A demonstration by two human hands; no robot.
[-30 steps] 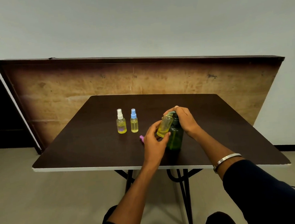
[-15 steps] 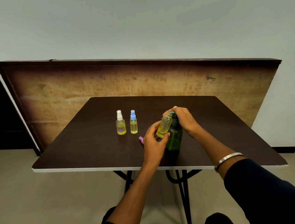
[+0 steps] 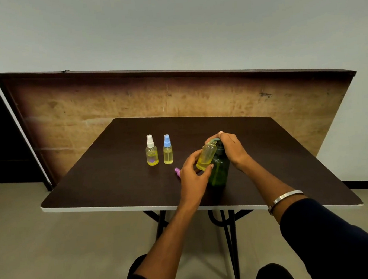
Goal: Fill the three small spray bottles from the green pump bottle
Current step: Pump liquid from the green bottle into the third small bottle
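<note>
The green bottle [image 3: 219, 171] stands upright on the dark table [image 3: 116, 185], toward the near edge and a little right of the middle. The right hand [image 3: 231, 149] lies over its pump top, fingers curled down over the head so that the pump itself is mostly hidden; whether it is pressing cannot be told. Against the bottle's left shoulder the left hand [image 3: 193, 176] holds an open spray bottle [image 3: 206, 157], its cap off, gripped low between thumb and curled fingers. This bottle is tilted, its mouth up and to the right, right at the spot where the right hand's fingertips [image 3: 212, 138] come down, and it holds yellow liquid along most of its length. Just left of the left hand, partly hidden behind it, a small pink cap [image 3: 177, 171] lies on the table. Further left and a little farther back stand two capped spray bottles side by side, close but apart: the blue-capped bottle [image 3: 167, 150] nearer the hands and the white-capped bottle [image 3: 151, 151] beyond it, both upright and both with yellow liquid inside; the white-capped one shows a purple mark low on its front. A metal bangle [image 3: 284, 198] sits on the right wrist above a dark sleeve [image 3: 334, 237]. The table has a pale front edge and black legs [image 3: 228, 235]. Behind it a worn brown board [image 3: 197, 93] leans on its side against a plain grey wall [image 3: 168, 25], and the floor [image 3: 66, 249] is pale beige.
</note>
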